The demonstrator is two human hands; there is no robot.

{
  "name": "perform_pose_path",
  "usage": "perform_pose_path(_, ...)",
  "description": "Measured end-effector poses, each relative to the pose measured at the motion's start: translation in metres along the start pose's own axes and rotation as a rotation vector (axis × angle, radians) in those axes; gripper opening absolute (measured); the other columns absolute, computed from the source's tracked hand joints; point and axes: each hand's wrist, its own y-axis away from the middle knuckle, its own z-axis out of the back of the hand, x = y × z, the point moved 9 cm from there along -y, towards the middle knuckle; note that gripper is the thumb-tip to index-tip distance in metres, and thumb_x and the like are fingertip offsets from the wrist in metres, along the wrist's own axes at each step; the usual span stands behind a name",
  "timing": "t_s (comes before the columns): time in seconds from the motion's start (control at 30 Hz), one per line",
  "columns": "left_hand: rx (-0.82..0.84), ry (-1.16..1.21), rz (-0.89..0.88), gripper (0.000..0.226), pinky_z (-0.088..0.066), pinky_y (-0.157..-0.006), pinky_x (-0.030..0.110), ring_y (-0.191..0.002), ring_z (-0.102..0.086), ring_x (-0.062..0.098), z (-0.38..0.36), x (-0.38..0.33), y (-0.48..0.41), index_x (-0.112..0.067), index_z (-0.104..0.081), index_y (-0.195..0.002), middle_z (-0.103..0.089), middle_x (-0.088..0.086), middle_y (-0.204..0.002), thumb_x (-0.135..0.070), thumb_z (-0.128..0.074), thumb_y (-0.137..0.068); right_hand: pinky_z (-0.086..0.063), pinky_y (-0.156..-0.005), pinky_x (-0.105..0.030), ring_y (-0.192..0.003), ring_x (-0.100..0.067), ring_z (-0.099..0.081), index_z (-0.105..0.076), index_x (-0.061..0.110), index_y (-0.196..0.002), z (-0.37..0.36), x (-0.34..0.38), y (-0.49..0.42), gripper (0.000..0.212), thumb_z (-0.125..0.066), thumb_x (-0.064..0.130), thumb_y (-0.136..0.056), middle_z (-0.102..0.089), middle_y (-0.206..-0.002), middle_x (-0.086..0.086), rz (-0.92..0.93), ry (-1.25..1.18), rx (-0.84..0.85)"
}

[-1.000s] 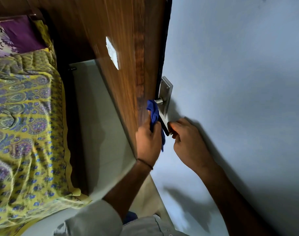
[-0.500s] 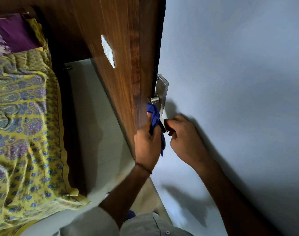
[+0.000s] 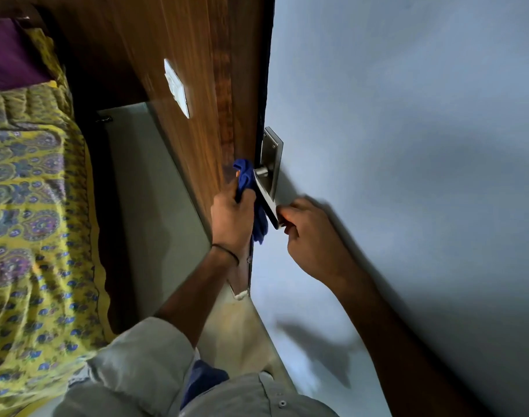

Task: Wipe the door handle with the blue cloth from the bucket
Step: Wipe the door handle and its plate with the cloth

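The bucket is not being shown anywhere, and the bed (image 3: 31,206) at the left is being cut off by the frame edge. The fingertips of both hands are partly hidden, and some blur is making the right hand's edges hard to read.

Two hands, one cloth and one handle are being seen. The blue cloth (image 3: 247,182) is being gripped in the closed left hand (image 3: 231,218) and is being pressed against the door handle (image 3: 264,197), close to the place where the lever meets its plate. One end of the cloth is hanging down below the hand. The free end of the lever is being pinched by the curled fingers of the right hand (image 3: 311,236).

The handle is being seen as a flat lever of brushed grey metal on a rectangular plate (image 3: 272,152). The cloth is soft and crumpled. The door (image 3: 407,145) is smooth and pale grey, its edge is dark, and the panel (image 3: 182,55) beside it is brown wood with grain.
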Motion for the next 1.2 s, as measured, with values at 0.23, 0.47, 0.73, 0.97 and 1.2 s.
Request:
perform_pose_path(0.23, 0.169, 0.404, 0.182, 0.015, -0.031, -0.047, 0.026, -0.051, -0.041, 0.022, -0.007, 0.014, 0.073, 0.006, -0.053, -0.077, -0.046, 0.012, -0.059, -0.002, -0.053, -0.09, -0.041, -0.078, -0.038, -0.079, -0.034, -0.051, -0.049, 0.005, -0.07, 0.005, 0.007, 0.001, 0.011, -0.038, 0.003, -0.068, -0.052, -0.077, -0.015, 0.04, 0.039, -0.033)
perform_pose_path(0.47, 0.12, 0.802, 0.551, 0.019, -0.053, -0.066, 0.034, -0.084, -0.066, 0.025, -0.026, 0.029, -0.029, -0.01, -0.059, -0.111, -0.07, 0.012, -0.094, -0.012, -0.048, -0.096, -0.036, -0.066, -0.032, -0.075, -0.024, -0.044, -0.05, 0.003, -0.072, 0.003, 0.001, 0.001, 0.007, -0.044, 0.005, -0.075, -0.05, -0.076, -0.008, 0.026, -0.036, -0.064)
perform_pose_path(0.73, 0.064, 0.978, 0.589, 0.032, -0.054, -0.077, 0.038, -0.092, -0.065, 0.027, -0.034, 0.043, -0.017, -0.01, -0.058, -0.123, -0.068, 0.013, -0.104, -0.019, -0.047, -0.094, -0.04, -0.065, -0.036, -0.072, -0.023, -0.044, -0.05, 0.002, -0.073, 0.002, 0.001, 0.003, 0.002, -0.048, 0.002, -0.073, -0.049, -0.076, -0.006, 0.033, -0.077, -0.081)
perform_pose_path(0.97, -0.116, 0.503, 0.11, 0.016, -0.03, -0.043, 0.021, -0.047, -0.034, 0.01, -0.016, 0.018, 0.05, 0.0, -0.055, -0.08, -0.038, 0.005, -0.058, 0.001, -0.046, -0.093, -0.03, -0.063, -0.027, -0.069, -0.021, -0.041, -0.037, 0.014, -0.068, 0.006, 0.001, 0.002, 0.011, -0.043, 0.006, -0.073, -0.043, -0.073, -0.003, 0.018, -0.089, -0.086)
perform_pose_path(1.2, -0.117, -0.174, -0.307, 0.041, -0.032, -0.055, 0.02, -0.05, -0.044, 0.011, -0.01, -0.034, -0.003, -0.019, -0.063, -0.128, -0.052, 0.0, -0.066, -0.007, -0.049, -0.091, -0.027, -0.065, -0.027, -0.07, -0.022, -0.041, -0.04, 0.011, -0.068, 0.005, 0.002, 0.004, 0.009, -0.045, 0.005, -0.073, -0.041, -0.073, -0.001, 0.022, -0.053, -0.083)
